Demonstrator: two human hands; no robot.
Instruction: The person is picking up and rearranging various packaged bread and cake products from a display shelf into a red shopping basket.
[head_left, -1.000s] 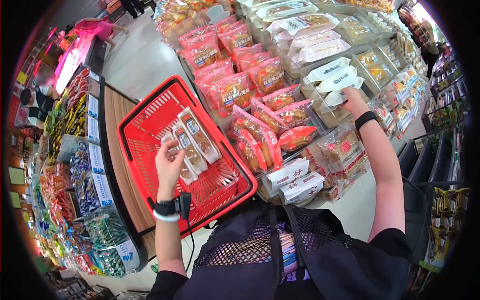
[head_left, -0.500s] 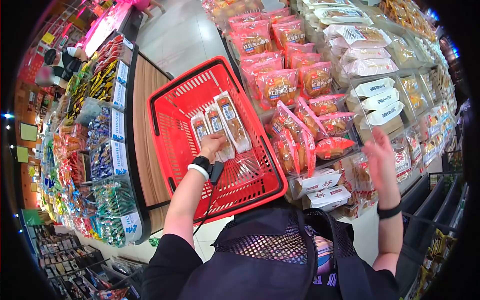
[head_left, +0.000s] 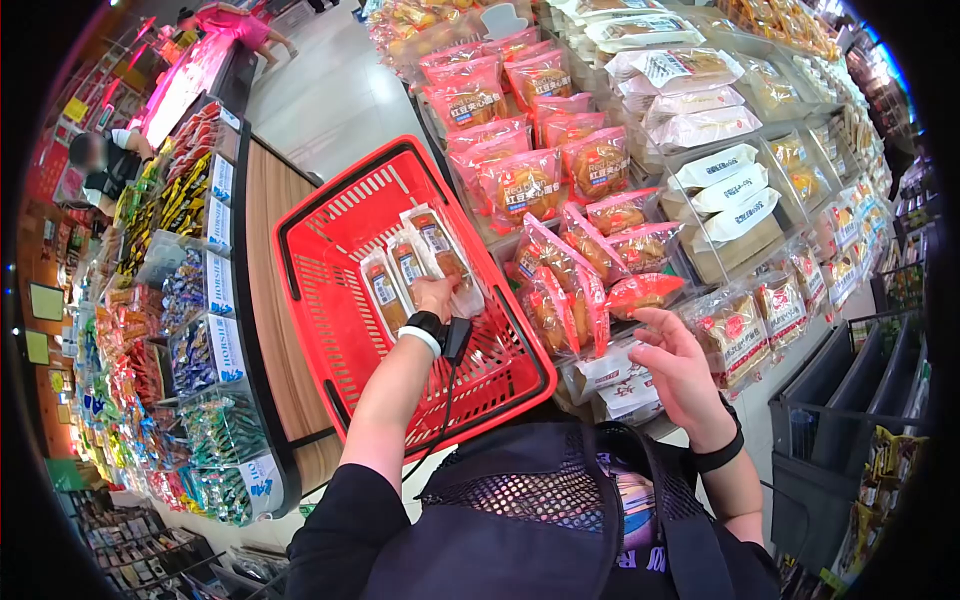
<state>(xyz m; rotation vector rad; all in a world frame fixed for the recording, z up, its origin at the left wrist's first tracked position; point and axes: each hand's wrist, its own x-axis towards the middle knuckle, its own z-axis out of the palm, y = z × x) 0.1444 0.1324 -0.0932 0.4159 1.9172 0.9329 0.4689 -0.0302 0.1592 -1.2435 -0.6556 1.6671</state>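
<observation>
Inside the red shopping basket point(head_left: 335, 395), several long bread packs lie side by side in clear and white wrapping. My left hand point(head_left: 433, 296) reaches in with its fingers bent around the lower part of the right bread pack point(head_left: 443, 245). Left of it are the middle bread pack point(head_left: 408, 262) and the left bread pack point(head_left: 384, 293). My right hand point(head_left: 682, 370) is raised over the front of the bread display, its fingers loosely curved and apart with nothing in them. Closest to it is a red-wrapped bun point(head_left: 643, 293); white paper-wrapped packs point(head_left: 630, 390) are partly behind it.
Red bean bread packs point(head_left: 528, 188) and stacked white packs point(head_left: 735, 190) fill the display on the right. A wooden-sided counter point(head_left: 275, 220) with candy bins stands left of the basket. Dark crates point(head_left: 840, 390) are at the right. A person point(head_left: 105, 165) is at the far left.
My right hand has come left and lower, nearer the front packs. My left hand has moved from the middle pack toward the right one. The view has shifted slightly.
</observation>
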